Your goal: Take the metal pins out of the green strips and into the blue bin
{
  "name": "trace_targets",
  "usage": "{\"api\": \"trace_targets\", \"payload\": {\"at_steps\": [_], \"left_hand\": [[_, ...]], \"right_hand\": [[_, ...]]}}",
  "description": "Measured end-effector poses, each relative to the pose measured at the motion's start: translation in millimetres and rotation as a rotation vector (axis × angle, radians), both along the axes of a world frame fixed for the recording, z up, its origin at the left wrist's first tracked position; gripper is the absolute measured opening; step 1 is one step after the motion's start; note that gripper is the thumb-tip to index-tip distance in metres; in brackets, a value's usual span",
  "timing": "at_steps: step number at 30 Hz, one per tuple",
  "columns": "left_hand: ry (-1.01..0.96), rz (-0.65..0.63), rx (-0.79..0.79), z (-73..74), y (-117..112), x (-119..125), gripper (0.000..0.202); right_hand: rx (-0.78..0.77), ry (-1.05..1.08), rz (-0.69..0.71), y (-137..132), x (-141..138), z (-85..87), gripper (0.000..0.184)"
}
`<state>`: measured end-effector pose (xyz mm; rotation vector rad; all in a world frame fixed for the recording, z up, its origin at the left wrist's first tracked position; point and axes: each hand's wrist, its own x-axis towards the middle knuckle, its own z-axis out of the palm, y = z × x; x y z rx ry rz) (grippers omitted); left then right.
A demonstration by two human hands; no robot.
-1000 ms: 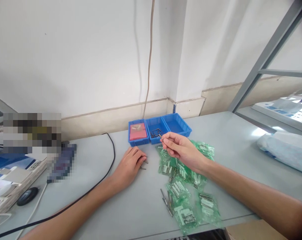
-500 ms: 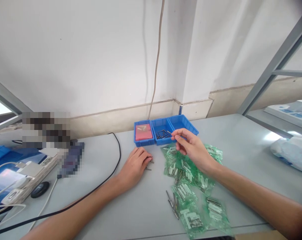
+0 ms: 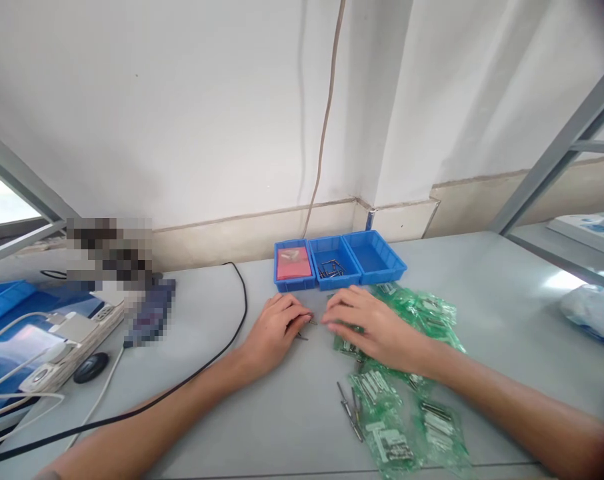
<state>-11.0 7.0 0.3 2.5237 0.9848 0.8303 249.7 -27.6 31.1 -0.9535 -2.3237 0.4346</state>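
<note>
My left hand (image 3: 277, 325) rests on the table with its fingers curled over thin metal pins (image 3: 303, 337). Only the pins' ends stick out past the thumb and fingertips. Just to its right hovers my right hand (image 3: 369, 327), fingers stretched toward the left fingertips, thumb apart, nothing visible between them. Under and around the right hand lie several green plastic bags (image 3: 375, 387) of metal parts with white labels. Loose metal pins (image 3: 351, 412) lie beside the bags. Beyond the hands, the middle blue bin (image 3: 351, 281) contains several dark metal pins (image 3: 332, 269).
Left of the middle bin, a blue bin (image 3: 295, 287) contains a red packet (image 3: 294, 264). Another blue bin (image 3: 377, 257) stands to its right. A black cable (image 3: 192, 373) crosses my left forearm. A power strip (image 3: 45, 377) and black mouse (image 3: 91, 367) are at left.
My right hand has come from the middle bin down and closer to my left hand. The thin pin in its fingertips no longer shows. My left hand stays over its pins; the view shifted slightly.
</note>
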Motion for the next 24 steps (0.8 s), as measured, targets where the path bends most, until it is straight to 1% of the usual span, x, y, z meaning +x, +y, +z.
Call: {"api": "trace_targets", "payload": {"at_steps": [2, 5, 8, 13, 15, 18, 22, 24], "left_hand": [[-0.065, 0.004, -0.067, 2.8, -1.2, 2.0, 0.022], [-0.123, -0.003, -0.151, 6.9, -4.8, 5.9, 0.022], [-0.156, -0.011, -0.191, 8.8, -7.8, 7.8, 0.023], [-0.191, 0.011, -0.219, 8.8, -7.9, 7.5, 0.024], [-0.184, 0.009, -0.213, 8.4, -7.0, 7.5, 0.024], [-0.168, 0.008, -0.183, 6.9, -5.2, 7.1, 0.023], [-0.104, 0.016, -0.118, 5.3, -3.8, 5.7, 0.022], [-0.061, 0.003, -0.079, 5.0, -4.3, 5.3, 0.022]], "right_hand": [[0.07, -0.132, 0.102, -5.2, -2.7, -0.2, 0.022], [0.079, -0.216, 0.144, -11.7, -7.4, 0.4, 0.026], [0.045, -0.222, 0.145, -14.5, -10.1, 1.0, 0.029], [0.02, -0.138, 0.135, -11.5, -9.3, -2.1, 0.025], [0.032, -0.096, 0.1, -9.9, -8.5, -3.0, 0.023], [0.02, -0.022, -0.001, -8.3, -7.2, -1.9, 0.018], [-0.068, 0.107, -0.175, -5.6, -5.3, 1.7, 0.012], [-0.131, 0.191, -0.241, -3.9, -4.9, 2.9, 0.011]]}}
